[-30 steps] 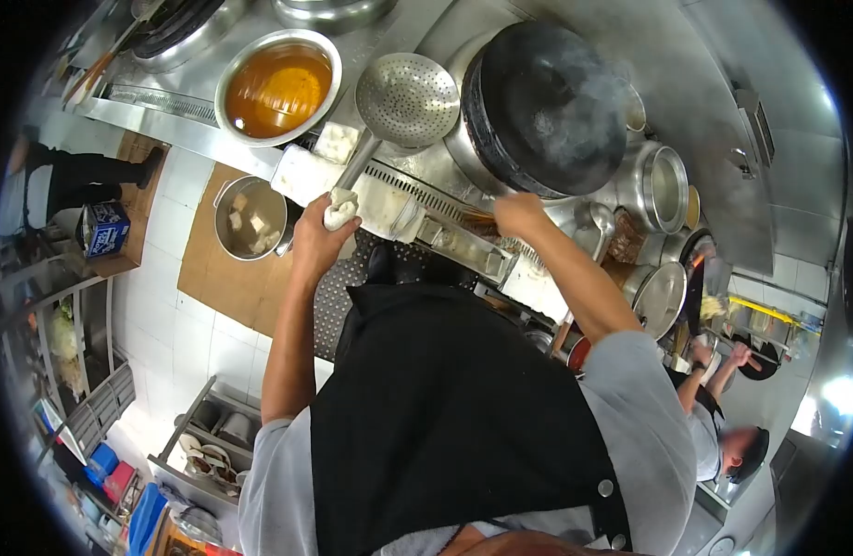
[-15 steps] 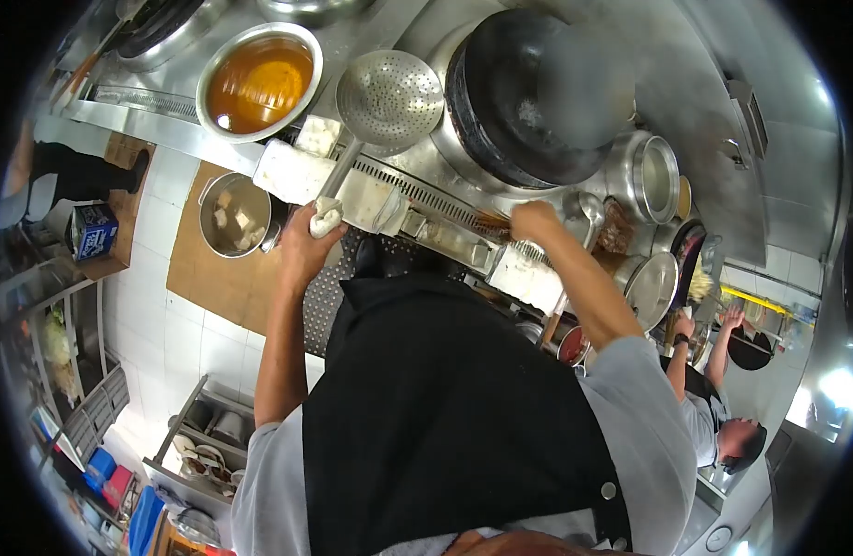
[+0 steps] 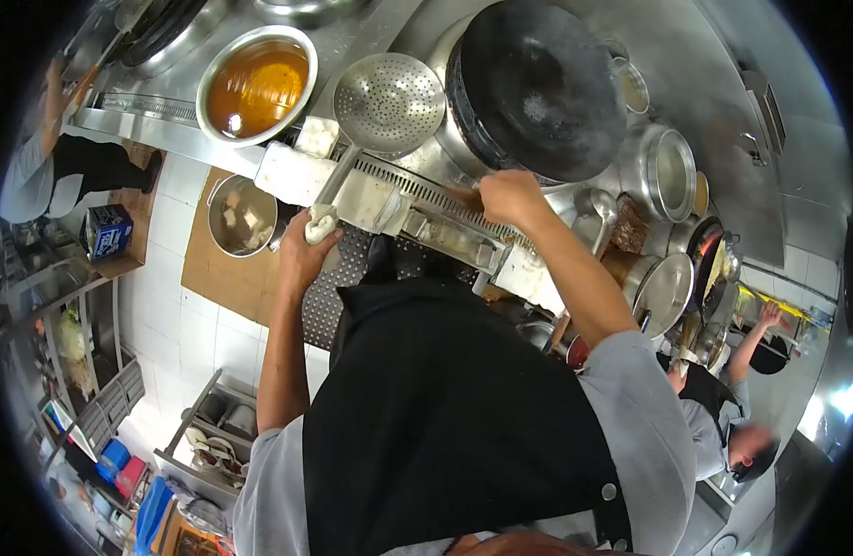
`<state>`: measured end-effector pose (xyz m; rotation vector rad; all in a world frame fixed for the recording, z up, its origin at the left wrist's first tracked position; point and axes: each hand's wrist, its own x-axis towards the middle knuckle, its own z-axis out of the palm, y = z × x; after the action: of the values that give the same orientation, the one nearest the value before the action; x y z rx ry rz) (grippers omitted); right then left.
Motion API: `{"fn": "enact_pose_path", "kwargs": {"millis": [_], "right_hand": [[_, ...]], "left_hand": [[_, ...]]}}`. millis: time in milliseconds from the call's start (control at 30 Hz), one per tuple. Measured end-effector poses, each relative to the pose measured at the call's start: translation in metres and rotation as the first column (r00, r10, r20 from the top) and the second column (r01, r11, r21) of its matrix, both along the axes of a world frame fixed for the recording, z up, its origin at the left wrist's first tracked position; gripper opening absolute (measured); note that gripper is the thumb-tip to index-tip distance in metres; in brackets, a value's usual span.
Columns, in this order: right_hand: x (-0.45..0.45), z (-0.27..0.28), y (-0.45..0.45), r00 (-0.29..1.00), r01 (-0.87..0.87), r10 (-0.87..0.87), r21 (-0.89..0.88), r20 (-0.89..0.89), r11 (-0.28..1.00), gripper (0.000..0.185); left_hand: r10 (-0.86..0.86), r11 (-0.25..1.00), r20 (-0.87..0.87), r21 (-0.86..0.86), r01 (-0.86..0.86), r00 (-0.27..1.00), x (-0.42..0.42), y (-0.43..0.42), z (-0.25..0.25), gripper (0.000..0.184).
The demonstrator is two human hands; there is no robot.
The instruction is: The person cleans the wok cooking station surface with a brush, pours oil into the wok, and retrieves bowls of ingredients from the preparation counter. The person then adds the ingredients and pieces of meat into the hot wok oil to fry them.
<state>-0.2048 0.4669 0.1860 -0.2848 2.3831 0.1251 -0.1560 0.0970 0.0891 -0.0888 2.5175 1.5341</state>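
Note:
My left hand (image 3: 306,250) is closed around the end of the handle of a large perforated skimmer (image 3: 389,100), with a folded white cloth (image 3: 321,223) at the grip. The skimmer's bowl lies over the steel stove top, left of a black wok (image 3: 542,93) giving off thin smoke. In a fist, my right hand (image 3: 512,196) is just below the wok's near rim. Brown bristles (image 3: 465,196), like those of a brush, stick out on its left side; their handle is hidden by the fingers. White cloths (image 3: 292,173) lie along the stove's front edge.
A bowl of amber liquid (image 3: 257,86) stands left of the skimmer. A pot with pale chunks (image 3: 243,216) is lower left. Lidded pots (image 3: 664,296) and a ladle (image 3: 601,215) are on the right. One co-worker (image 3: 727,417) is far right, another (image 3: 51,167) far left.
My right hand and the bristles have shifted left and up along the wok's near edge. My left hand keeps its grip. The right co-worker's arm has risen; the view has shifted slightly.

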Motion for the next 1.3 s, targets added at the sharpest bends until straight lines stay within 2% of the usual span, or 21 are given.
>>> {"fn": "enact_pose_path", "kwargs": {"millis": [67,167,200,267,300,333,400,500,600,633,700,733,800,867,933,1033,1067,1100,1167,1200,1300], "right_hand": [[0.003,0.008,-0.009,0.993,0.066,-0.077,-0.109,-0.094,0.992,0.022],[-0.005,-0.057,-0.042,0.969,0.031,-0.088,-0.241,-0.229,0.97,0.02],[-0.008,-0.085,-0.026,0.97,0.035,-0.09,-0.235,-0.226,0.971,0.02],[-0.006,-0.127,0.019,0.993,0.103,-0.113,-0.233,-0.031,0.967,0.021],[0.003,-0.105,0.051,0.992,0.031,-0.019,-0.095,0.124,0.995,0.023],[0.026,-0.114,0.096,0.982,0.017,-0.025,0.047,0.186,0.999,0.023],[0.07,-0.11,0.18,0.928,0.053,-0.188,0.388,0.32,0.92,0.025],[0.098,-0.013,0.193,0.958,-0.022,-0.092,0.389,0.271,0.921,0.024],[0.09,0.014,0.154,0.974,0.225,-0.224,0.063,-0.027,0.972,0.025],[0.082,0.004,0.141,0.954,0.279,-0.278,-0.007,-0.112,0.96,0.026],[0.07,-0.062,0.14,0.959,0.237,-0.256,-0.153,-0.123,0.959,0.026],[0.076,-0.077,0.155,0.957,0.245,-0.264,-0.156,-0.119,0.957,0.026],[0.09,-0.097,0.195,0.961,0.273,-0.268,-0.081,0.07,0.959,0.023],[0.123,-0.128,0.277,0.945,0.043,-0.13,0.282,0.3,0.958,0.024],[0.163,-0.141,0.353,0.94,-0.096,0.013,0.227,0.34,0.969,0.03],[0.122,0.019,0.278,0.87,0.424,-0.462,0.217,0.172,0.879,0.036],[0.126,0.012,0.284,0.826,0.559,-0.563,0.082,0.038,0.825,0.039],[0.128,-0.007,0.289,0.824,0.561,-0.565,0.082,0.036,0.824,0.039],[0.127,-0.045,0.294,0.824,0.509,-0.553,0.264,0.126,0.819,0.038],[0.131,-0.027,0.28,0.857,0.369,-0.448,0.305,0.254,0.878,0.034],[0.148,-0.009,0.264,0.846,0.488,-0.521,0.224,0.116,0.843,0.03]], "left_hand": [[-0.025,0.999,-0.011,-0.023,0.025,1.0,0.001,0.001,0.002,0.049],[-0.051,0.998,0.012,-0.024,0.051,0.999,0.0,0.002,-0.011,0.051],[-0.023,1.0,0.027,0.004,0.023,0.999,0.002,0.001,-0.018,0.051],[-0.005,1.0,0.059,0.023,0.003,0.998,0.004,0.0,-0.022,0.054],[-0.013,0.999,0.064,0.031,0.012,0.998,0.004,-0.002,-0.03,0.054],[0.002,0.999,0.06,0.047,-0.005,0.998,0.006,-0.004,-0.04,0.057],[0.014,1.0,0.057,-0.001,-0.014,0.998,0.007,-0.003,-0.041,0.062],[0.041,0.999,0.057,-0.02,-0.04,0.998,0.011,-0.004,-0.056,0.063],[-0.01,1.0,0.072,-0.003,0.011,0.997,0.011,-0.001,-0.055,0.062],[-0.036,0.999,0.045,-0.034,0.037,0.998,0.011,0.002,-0.054,0.06],[-0.048,0.994,0.038,-0.097,0.051,0.998,0.009,0.009,-0.045,0.054],[-0.069,0.989,0.058,-0.125,0.076,0.996,0.006,0.011,-0.038,0.053],[-0.089,0.982,0.077,-0.16,0.1,0.993,0.005,0.014,-0.03,0.052],[-0.082,0.989,0.081,-0.115,0.091,0.993,0.01,0.014,-0.027,0.049],[-0.092,0.984,0.12,-0.143,0.109,0.989,0.01,0.014,-0.021,0.048],[-0.103,0.969,0.171,-0.207,0.138,0.98,0.011,0.025,-0.002,0.047],[-0.114,0.955,0.179,-0.25,0.157,0.977,0.011,0.027,0.005,0.047],[-0.117,0.955,0.177,-0.25,0.16,0.977,0.01,0.026,0.003,0.047],[-0.169,0.918,0.146,-0.336,0.21,0.975,0.009,0.021,-0.007,0.048],[-0.166,0.918,0.143,-0.338,0.206,0.976,0.01,0.021,-0.007,0.048],[-0.121,0.956,0.189,-0.241,0.166,0.974,0.013,0.014,-0.01,0.048]]}}
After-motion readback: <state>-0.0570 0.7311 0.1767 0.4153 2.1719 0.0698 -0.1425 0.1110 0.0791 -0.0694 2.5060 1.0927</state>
